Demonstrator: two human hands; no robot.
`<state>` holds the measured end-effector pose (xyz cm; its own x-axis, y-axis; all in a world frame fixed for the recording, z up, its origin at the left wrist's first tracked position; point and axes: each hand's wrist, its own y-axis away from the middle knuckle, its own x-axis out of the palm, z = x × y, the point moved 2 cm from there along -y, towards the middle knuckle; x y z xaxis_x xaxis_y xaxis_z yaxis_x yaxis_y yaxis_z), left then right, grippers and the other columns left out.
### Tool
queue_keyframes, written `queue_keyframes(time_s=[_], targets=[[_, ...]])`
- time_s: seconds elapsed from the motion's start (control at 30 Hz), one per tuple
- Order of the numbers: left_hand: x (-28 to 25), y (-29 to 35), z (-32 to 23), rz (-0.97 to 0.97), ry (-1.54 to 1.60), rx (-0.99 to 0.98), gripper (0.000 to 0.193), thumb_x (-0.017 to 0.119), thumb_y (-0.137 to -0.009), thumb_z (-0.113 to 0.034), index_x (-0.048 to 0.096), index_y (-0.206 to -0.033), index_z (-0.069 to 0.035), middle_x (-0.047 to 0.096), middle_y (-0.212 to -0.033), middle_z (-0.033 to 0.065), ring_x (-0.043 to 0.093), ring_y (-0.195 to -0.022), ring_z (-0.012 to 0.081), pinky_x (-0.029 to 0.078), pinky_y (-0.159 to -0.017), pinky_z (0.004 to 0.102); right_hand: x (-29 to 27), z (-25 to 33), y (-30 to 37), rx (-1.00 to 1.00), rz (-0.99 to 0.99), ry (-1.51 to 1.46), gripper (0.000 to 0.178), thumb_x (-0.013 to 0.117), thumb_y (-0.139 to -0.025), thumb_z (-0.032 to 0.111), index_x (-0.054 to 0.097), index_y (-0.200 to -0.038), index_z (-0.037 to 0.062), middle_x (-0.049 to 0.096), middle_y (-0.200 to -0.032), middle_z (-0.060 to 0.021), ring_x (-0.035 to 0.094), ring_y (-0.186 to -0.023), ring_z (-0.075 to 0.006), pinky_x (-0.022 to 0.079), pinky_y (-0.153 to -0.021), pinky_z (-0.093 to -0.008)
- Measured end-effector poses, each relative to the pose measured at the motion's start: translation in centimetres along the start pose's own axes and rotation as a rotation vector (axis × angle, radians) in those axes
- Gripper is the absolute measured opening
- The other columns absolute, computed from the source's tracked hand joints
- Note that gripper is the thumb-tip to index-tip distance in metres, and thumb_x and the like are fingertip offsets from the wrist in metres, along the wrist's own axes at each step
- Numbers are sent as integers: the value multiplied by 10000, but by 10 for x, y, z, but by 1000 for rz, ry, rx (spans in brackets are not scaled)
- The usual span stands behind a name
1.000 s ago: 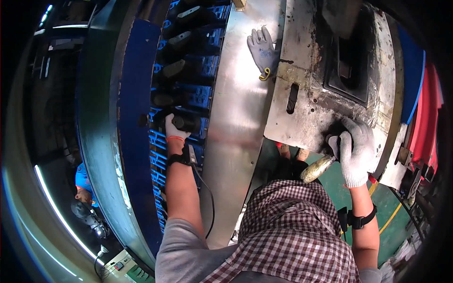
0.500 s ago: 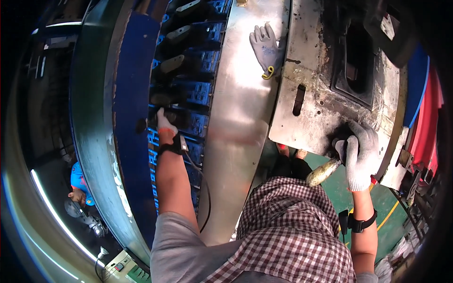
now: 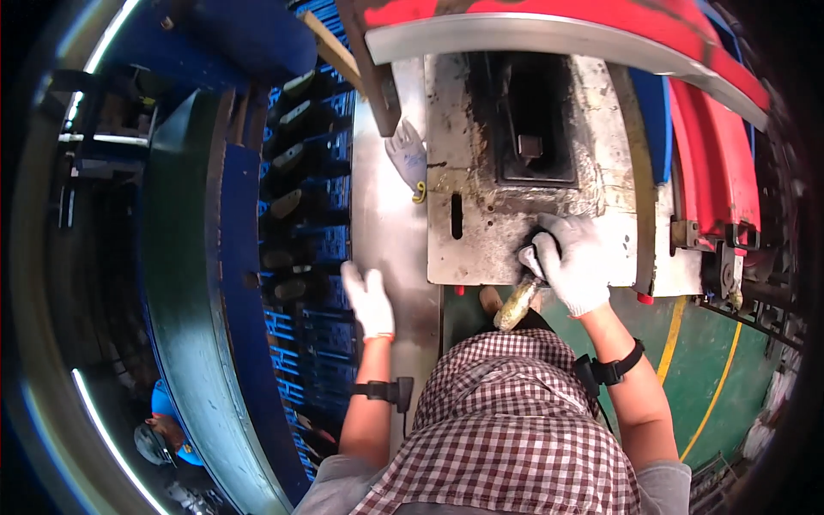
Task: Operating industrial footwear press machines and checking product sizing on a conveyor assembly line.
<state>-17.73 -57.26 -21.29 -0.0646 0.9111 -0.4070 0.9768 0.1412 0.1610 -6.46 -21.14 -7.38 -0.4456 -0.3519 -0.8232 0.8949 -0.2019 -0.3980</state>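
My left hand [image 3: 369,300], in a white knit glove, hovers near the left edge of a bare metal strip [image 3: 388,225]. Its fingers are apart with nothing in them. Just left of it is a row of dark elongated pieces [image 3: 287,202] on blue holders. My right hand [image 3: 577,264], also gloved, rests at the near edge of a stained metal plate [image 3: 468,257]. It is closed around a tool with a lumpy, yellowish wrapped handle [image 3: 516,307] pointing toward me. The tool's dark working end is mostly hidden by the fingers, so its kind is unclear.
A grey glove [image 3: 407,160] lies on the strip's far part. Beyond my right hand, the plate has a dark rectangular opening [image 3: 539,129]. A red, metal-edged machine part [image 3: 566,34] spans the far side. Another person [image 3: 163,429] appears at far left.
My left hand has come away from the row of dark pieces to over the metal strip. My view has shifted, bringing the red machine part in. My right hand still grips the tool.
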Motion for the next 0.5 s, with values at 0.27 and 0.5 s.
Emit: queue_keyframes(time_s=[0.27, 0.5], targets=[[107, 44, -87, 272, -406, 321, 787, 685, -960, -298, 321, -1616, -61, 456, -1571, 247, 445, -1442, 425, 372, -1194, 462, -11, 2, -2, 214, 24, -110, 209, 664, -916, 233, 744, -986, 54, 722, -922, -149, 664, -898, -366, 523, -842, -463], [87, 53, -70, 295, -294, 346, 696, 596, -1022, -267, 317, -1613, -30, 430, -1598, 253, 434, -1464, 417, 348, -1212, 452, -11, 8, 9, 271, 59, -72, 244, 642, -937, 298, 747, -960, 79, 721, -887, -142, 668, -877, -358, 526, -839, -469]])
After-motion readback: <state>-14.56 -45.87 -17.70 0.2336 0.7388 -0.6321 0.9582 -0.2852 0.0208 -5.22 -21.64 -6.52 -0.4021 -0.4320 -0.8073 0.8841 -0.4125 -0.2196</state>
